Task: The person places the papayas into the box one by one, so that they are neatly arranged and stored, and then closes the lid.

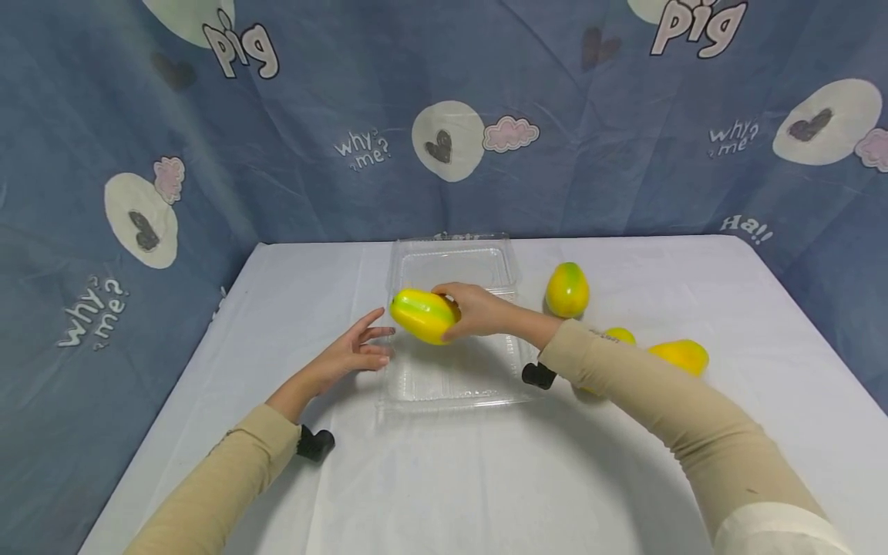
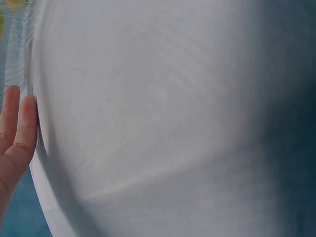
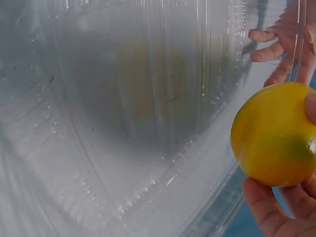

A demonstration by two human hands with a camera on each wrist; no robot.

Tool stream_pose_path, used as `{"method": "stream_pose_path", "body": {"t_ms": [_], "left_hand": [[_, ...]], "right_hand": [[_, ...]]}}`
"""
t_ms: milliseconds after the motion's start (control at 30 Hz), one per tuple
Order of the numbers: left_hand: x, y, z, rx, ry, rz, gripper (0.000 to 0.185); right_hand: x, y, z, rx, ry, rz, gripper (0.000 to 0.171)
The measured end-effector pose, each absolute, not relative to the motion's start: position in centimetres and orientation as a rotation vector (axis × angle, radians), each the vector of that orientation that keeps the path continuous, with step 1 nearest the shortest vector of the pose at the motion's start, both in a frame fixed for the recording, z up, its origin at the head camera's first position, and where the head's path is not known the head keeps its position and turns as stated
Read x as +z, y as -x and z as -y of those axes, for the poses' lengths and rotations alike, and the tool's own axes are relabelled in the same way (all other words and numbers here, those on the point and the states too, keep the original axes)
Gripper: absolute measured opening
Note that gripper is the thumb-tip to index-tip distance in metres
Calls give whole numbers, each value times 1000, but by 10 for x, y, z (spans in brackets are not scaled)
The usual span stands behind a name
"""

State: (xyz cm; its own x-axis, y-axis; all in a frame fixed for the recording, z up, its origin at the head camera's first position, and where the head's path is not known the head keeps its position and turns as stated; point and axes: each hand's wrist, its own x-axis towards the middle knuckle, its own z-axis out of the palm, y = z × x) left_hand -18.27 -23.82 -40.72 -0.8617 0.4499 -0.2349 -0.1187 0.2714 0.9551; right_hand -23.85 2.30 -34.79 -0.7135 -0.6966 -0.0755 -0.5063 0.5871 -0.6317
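Observation:
A glossy yellow-green papaya-like fruit (image 1: 421, 314) is gripped between the thumb and fingers of my right hand (image 1: 479, 310). It hangs on its side above a clear plastic clamshell container (image 1: 451, 378), whose lid (image 1: 451, 262) lies open toward the back. The right wrist view shows the fruit (image 3: 271, 136) from its rounded end, with fingertips beneath it and the container's ridged floor (image 3: 133, 123) alongside. My left hand (image 1: 350, 353) holds nothing; its fingers spread near the container's left edge. In the left wrist view, only part of that hand (image 2: 17, 140) appears.
Right of the container stands another such fruit (image 1: 567, 290). More lie nearer, one (image 1: 678, 355) on its side and another (image 1: 620, 335) partly hidden by my right sleeve. A white cloth (image 1: 430, 478) covers the table, and a blue printed curtain (image 1: 333, 185) hangs behind.

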Motion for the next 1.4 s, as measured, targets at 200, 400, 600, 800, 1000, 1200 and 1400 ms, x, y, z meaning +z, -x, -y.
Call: {"method": "stream_pose_path", "body": {"t_ms": [200,400,600,800,1000,1200,1400], "left_hand": [[-408,183,238,1624,-292,-2082,83],[-408,182,238,1615,-284,-2086,84],[-408,183,237,1614,-270,-2087,85],[-407,182,236,1615,-257,-2091,88],[-405,182,237,1615,-263,-2087,89],[-406,183,236,1606,-254,-2089,88],[-405,183,237,1603,-261,-2091,88]], "right_hand": [[-351,236,-18,-823,1006,-2545,71],[-355,235,-15,-799,981,-2564,70],[-357,234,-12,-767,984,-2550,71],[-360,235,-9,-678,986,-2571,70],[-362,235,-6,-576,982,-2598,71],[-360,233,-5,-527,963,-2614,72],[-358,233,-5,-498,955,-2617,72]]}}
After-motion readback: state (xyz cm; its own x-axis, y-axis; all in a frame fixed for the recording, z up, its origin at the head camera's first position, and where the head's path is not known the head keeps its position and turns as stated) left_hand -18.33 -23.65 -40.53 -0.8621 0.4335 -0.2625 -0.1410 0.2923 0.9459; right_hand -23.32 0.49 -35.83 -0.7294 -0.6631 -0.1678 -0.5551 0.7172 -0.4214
